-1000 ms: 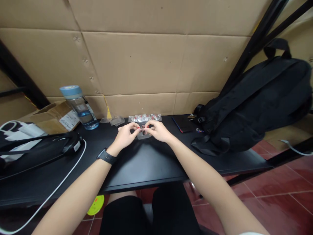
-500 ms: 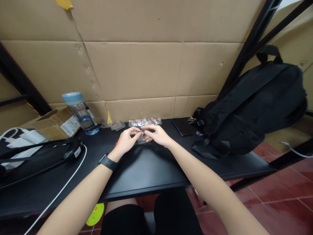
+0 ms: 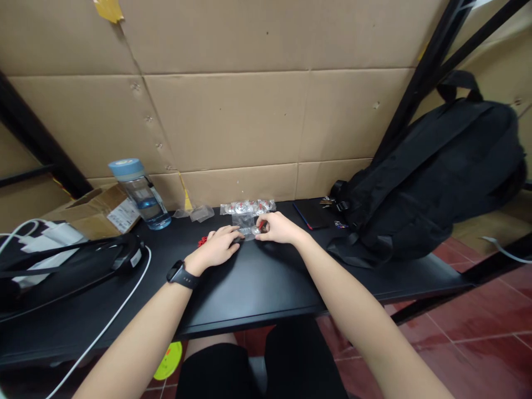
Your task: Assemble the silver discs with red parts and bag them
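My right hand (image 3: 277, 228) pinches a small round piece with red on it (image 3: 262, 225) between thumb and fingers; its exact kind is too small to make out. Palm down on the black desk lies my left hand (image 3: 218, 245), fingers stretched out, their tips at the near left edge of a clear plastic bag (image 3: 242, 220). Some bright red pieces (image 3: 202, 241) show just left of that hand, partly covered by it. Behind the bag, against the cardboard, is a row of silvery round items with red in clear wrappers (image 3: 247, 207).
Left stand a water bottle (image 3: 143, 197), a cardboard box (image 3: 93, 213), a black bag with white adapters (image 3: 83, 266) and a white cable (image 3: 108, 316). Clear plastic scraps (image 3: 199, 211) lie behind. Right are a dark flat notebook-like item (image 3: 310, 215), keys (image 3: 327, 201) and a black backpack (image 3: 436, 177).
My hands, together around the small piece before, have moved apart. The left has lowered flat onto the desk; the right keeps the piece, slightly to the right. More of the clear bag shows.
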Demonstrator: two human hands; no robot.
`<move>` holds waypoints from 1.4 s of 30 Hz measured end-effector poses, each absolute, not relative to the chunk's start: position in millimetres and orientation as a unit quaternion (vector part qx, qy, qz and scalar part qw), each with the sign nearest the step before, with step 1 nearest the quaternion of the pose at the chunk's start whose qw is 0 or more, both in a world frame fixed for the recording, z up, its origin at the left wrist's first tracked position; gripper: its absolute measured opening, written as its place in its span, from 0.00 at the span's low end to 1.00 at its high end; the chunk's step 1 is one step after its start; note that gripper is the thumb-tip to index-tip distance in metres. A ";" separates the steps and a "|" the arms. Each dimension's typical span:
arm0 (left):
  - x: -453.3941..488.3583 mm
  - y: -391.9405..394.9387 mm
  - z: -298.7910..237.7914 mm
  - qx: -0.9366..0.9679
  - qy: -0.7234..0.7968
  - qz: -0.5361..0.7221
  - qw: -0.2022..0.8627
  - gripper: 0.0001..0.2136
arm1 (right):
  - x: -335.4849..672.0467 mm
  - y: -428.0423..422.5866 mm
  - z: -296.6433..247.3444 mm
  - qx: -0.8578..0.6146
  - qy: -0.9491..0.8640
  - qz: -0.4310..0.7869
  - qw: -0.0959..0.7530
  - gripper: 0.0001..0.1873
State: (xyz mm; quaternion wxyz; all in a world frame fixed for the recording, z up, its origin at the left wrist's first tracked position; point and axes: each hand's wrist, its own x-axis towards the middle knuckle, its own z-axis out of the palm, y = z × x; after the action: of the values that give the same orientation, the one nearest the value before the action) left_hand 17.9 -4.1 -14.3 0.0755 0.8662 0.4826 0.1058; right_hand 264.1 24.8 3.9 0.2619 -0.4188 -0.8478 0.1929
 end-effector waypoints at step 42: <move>14.0 -8.0 1.4 0.864 0.467 0.165 0.087 0.18 | 253.2 42.9 -18.0 -0.355 -0.847 0.212 0.333 0.14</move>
State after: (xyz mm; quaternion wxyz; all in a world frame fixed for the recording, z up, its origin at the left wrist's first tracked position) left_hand 14.0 -8.0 1.4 0.0870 0.8644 0.4669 0.1653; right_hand 253.2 42.9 -18.0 0.3328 -0.3554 -0.8474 0.2118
